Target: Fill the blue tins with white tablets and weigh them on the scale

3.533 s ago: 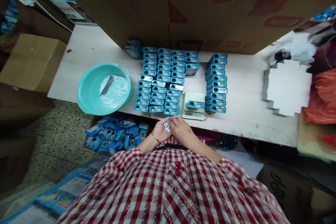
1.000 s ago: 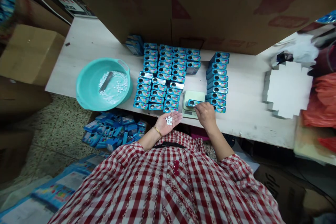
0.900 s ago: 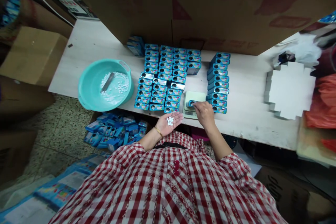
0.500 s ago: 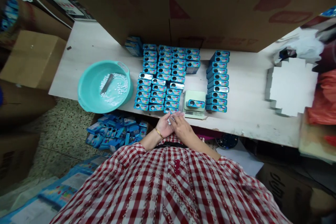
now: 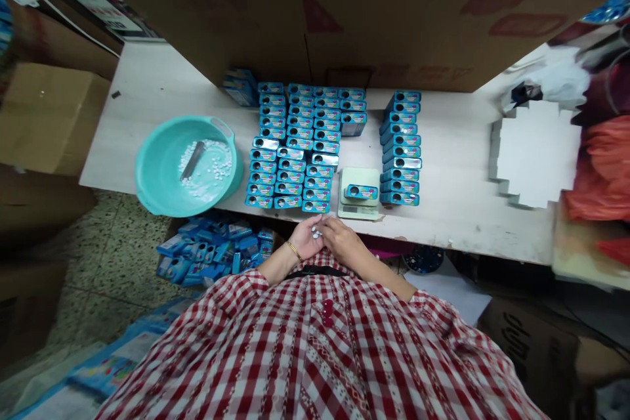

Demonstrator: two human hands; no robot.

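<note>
My left hand (image 5: pixel 303 240) is cupped palm up at the table's front edge, with several small white pellets (image 5: pixel 315 233) in it. Over that palm bends my right hand (image 5: pixel 345 241), its fingers closed in among the pellets. Whether it pinches one is hidden. Just beyond my hands stands a pale kitchen scale (image 5: pixel 358 176), and a blue tin (image 5: pixel 361 191) rests on it. Rows of similar blue tins (image 5: pixel 288 178) are lined up left of the scale, and one more column of tins (image 5: pixel 399 174) stands to its right.
A turquoise basin (image 5: pixel 146 174) with white pellets and a metal scoop (image 5: pixel 192 161) is at the left. A large cardboard box (image 5: pixel 315 26) closes off the back of the white table (image 5: pixel 453 184). White flattened card (image 5: pixel 536 151) lies right. Below the table edge are piled blue packets (image 5: pixel 207 252).
The view has shifted slightly, so the table things appear a little further left. Both hands stay together, and the pellets in the left palm show more clearly.
</note>
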